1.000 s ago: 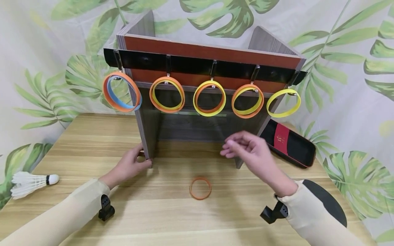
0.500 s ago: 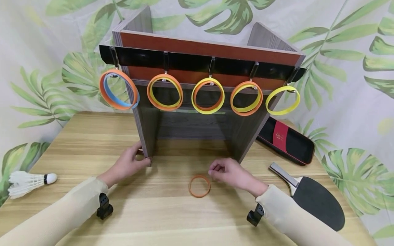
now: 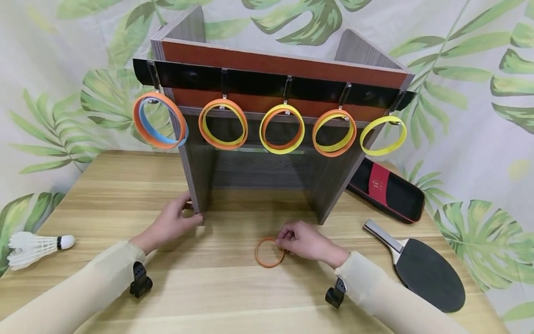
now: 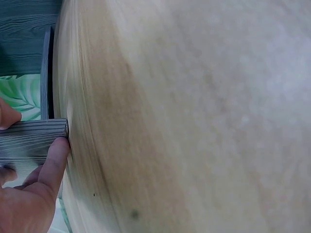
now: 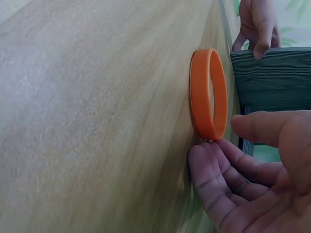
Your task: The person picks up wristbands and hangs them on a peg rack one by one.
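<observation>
My left hand (image 3: 174, 221) grips the lower front edge of the left side panel (image 4: 29, 138) of a grey wood-grain stand (image 3: 258, 169), thumb and fingers on opposite faces. An orange silicone wristband (image 5: 200, 94) lies flat on the table, in front of the stand. My right hand (image 3: 306, 242) is at the band's right side. In the right wrist view its fingertips (image 5: 199, 158) touch or nearly touch the band's outer side, while the thumb (image 5: 252, 126) stays a little apart from the rim. Orange, yellow and blue bands, such as a yellow wristband (image 3: 384, 150), hang from the stand's hooks.
A shuttlecock (image 3: 37, 248) lies at the table's left edge. To the right are a table tennis bat (image 3: 429, 276) and a black case with a red band (image 3: 400, 195). A black strip (image 3: 250, 83) carrying the hooks crosses the stand's front, with leaf-print cloth (image 3: 471, 74) behind.
My right hand has come down and left from beside the stand's right panel to the orange wristband on the table. The bat came into fuller view. My left hand keeps its grip.
</observation>
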A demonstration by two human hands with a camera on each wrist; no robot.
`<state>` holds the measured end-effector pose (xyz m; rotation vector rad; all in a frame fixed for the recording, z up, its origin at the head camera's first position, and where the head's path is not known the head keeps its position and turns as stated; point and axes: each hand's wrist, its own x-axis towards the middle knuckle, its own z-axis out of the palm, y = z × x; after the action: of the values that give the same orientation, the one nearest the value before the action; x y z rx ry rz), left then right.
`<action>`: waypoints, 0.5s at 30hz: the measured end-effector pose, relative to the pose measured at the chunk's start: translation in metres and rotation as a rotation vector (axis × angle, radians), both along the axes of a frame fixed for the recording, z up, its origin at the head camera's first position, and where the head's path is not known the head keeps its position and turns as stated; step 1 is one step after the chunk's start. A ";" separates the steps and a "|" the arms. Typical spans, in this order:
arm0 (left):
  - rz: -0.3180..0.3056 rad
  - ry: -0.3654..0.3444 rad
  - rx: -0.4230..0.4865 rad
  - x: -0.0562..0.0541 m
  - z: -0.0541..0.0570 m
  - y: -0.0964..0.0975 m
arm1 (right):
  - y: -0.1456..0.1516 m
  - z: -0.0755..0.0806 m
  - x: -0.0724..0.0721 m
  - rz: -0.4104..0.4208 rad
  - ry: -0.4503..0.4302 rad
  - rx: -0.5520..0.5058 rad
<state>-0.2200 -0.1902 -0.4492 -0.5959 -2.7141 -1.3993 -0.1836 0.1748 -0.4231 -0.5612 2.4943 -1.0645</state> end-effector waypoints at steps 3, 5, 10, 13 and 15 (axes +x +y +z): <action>0.003 0.005 0.000 0.000 0.001 -0.001 | -0.003 -0.001 -0.001 -0.015 0.016 0.028; 0.007 0.010 0.002 0.000 0.001 -0.001 | -0.005 -0.002 -0.001 -0.016 0.030 0.049; 0.000 -0.006 0.009 0.001 0.001 0.002 | -0.003 -0.004 0.000 -0.008 0.052 0.078; -0.003 -0.017 0.021 0.001 0.001 0.003 | -0.001 -0.004 -0.001 0.002 0.043 0.067; 0.003 -0.017 0.026 0.001 0.000 0.002 | 0.000 -0.004 -0.001 0.015 0.037 0.050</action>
<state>-0.2188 -0.1882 -0.4488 -0.5805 -2.7047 -1.4428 -0.1851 0.1744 -0.4266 -0.5888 2.5365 -0.9926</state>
